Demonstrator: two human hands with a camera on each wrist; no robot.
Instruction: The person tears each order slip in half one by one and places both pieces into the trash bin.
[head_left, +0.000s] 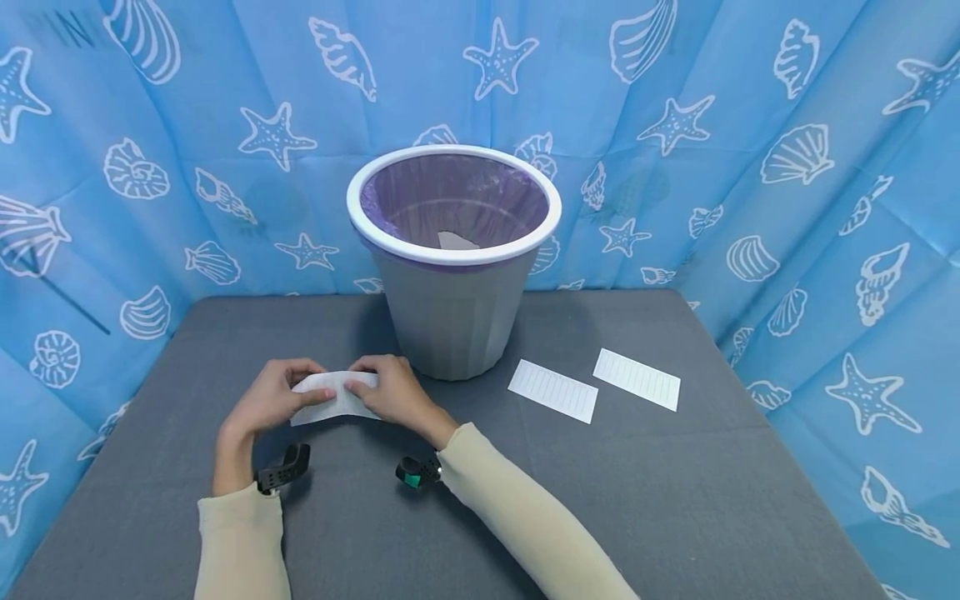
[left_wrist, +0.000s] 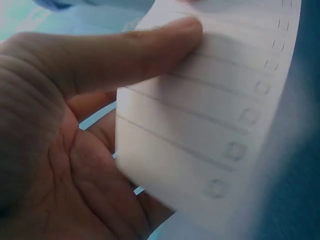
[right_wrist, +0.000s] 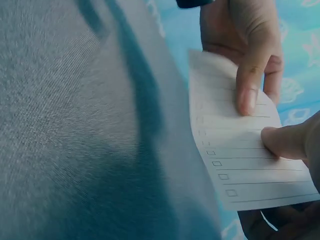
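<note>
Both hands hold one white paper slip, a lined checklist (head_left: 335,406) with small tick boxes along one edge. My left hand (head_left: 272,398) pinches its left part, thumb on the printed face and fingers behind. On the other side my right hand (head_left: 397,392) pinches it the same way, the two thumbs close together near the middle. The checklist (right_wrist: 235,150) bows between the hands, above the table. In the left wrist view, its ruled lines and boxes (left_wrist: 190,115) show close up beside the left thumb.
Behind the hands stands a grey bin (head_left: 457,308) with a white rim and purple liner; a pale piece of paper (head_left: 456,241) lies inside. Two more lined slips, one nearer (head_left: 553,391) and one farther right (head_left: 637,380), lie on the grey table (head_left: 675,500). A blue shell-patterned curtain (head_left: 420,67) hangs behind.
</note>
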